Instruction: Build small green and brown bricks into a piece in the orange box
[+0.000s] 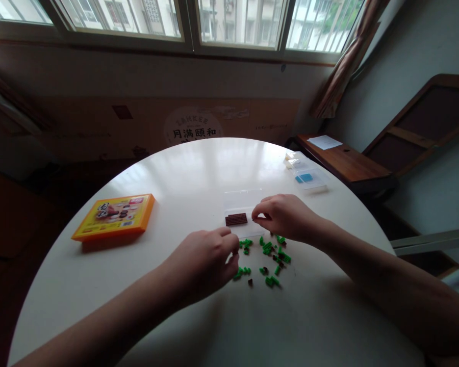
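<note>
My left hand (206, 260) hovers low over the white round table (183, 173) with its fingers curled together beside a scatter of small green bricks (270, 255); what its fingertips pinch is hidden. My right hand (285, 216) rests just beyond the bricks with thumb and forefinger pinched at the edge of a clear plastic tray (243, 201). A small brown brick plate (236, 219) lies on that tray, a little left of the right fingertips. A few dark brown bits lie among the green ones.
An orange box (115, 216) with a picture label lies at the left of the table. Clear plastic containers (306, 176), one holding something blue, sit at the far right edge. A wooden side table (344, 160) with a paper stands beyond it, under the window.
</note>
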### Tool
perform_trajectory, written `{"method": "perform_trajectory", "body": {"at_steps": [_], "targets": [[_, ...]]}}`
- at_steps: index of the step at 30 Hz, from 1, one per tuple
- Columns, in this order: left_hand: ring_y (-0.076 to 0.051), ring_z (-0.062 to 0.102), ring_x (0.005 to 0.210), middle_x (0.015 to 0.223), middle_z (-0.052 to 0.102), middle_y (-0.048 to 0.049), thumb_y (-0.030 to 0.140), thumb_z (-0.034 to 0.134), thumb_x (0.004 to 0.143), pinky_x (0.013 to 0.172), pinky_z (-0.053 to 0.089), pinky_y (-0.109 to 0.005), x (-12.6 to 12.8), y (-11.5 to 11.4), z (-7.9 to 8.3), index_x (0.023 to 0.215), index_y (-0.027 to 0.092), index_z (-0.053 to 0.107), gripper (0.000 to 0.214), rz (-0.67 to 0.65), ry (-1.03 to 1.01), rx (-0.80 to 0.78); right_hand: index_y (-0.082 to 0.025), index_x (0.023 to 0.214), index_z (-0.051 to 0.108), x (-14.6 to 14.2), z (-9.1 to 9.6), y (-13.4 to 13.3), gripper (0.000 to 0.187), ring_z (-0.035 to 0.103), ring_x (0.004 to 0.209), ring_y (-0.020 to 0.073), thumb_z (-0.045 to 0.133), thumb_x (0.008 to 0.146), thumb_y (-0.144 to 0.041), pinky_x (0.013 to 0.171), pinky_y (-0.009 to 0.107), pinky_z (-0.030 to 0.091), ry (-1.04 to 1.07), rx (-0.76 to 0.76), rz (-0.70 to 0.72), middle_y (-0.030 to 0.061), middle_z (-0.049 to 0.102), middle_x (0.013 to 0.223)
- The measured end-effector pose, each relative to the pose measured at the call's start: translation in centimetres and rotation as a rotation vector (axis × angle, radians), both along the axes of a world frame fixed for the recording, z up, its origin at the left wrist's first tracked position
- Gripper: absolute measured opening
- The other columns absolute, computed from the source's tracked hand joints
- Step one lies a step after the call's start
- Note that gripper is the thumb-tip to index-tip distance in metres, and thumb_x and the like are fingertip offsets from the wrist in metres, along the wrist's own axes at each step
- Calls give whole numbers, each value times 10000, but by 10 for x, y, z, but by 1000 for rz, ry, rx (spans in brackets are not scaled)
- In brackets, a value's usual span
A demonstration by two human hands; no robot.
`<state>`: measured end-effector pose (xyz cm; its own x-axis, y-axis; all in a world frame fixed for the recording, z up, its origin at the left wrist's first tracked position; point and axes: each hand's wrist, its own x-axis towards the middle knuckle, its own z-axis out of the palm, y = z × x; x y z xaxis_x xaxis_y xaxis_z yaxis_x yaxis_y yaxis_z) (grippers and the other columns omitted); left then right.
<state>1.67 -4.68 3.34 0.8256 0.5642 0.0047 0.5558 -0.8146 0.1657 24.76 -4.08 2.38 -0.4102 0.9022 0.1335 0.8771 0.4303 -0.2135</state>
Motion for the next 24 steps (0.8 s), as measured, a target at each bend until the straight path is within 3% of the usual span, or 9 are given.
{"method": "perform_trajectory", "body": {"at_steps": [6,15,24], "targets": [[-148,547,613,792,635,-25,253,479,821,567,362,-262,-11,21,3,774,197,609,150,142,57,3,-285,881,733,-4,-2,0,171,560,704,125,566,847,-283,608,242,317,-10,-37,-16,-19,688,810],[-175,596,667,822,658,-58,278,451,857,586,409,-269,-10,27,-7,800,190,662,235,155,155,-13,-280,897,739,-10,-2,-1,187,579,753,143,564,831,-282,627,253,326,-69,-105,-67,-2,699,844],[-176,604,647,792,654,-64,276,459,858,555,398,-265,-9,29,-11,730,174,629,236,173,109,15,-295,901,741,-11,-2,2,188,591,775,152,569,825,-289,643,256,343,-100,-130,-107,-6,704,862]]}}
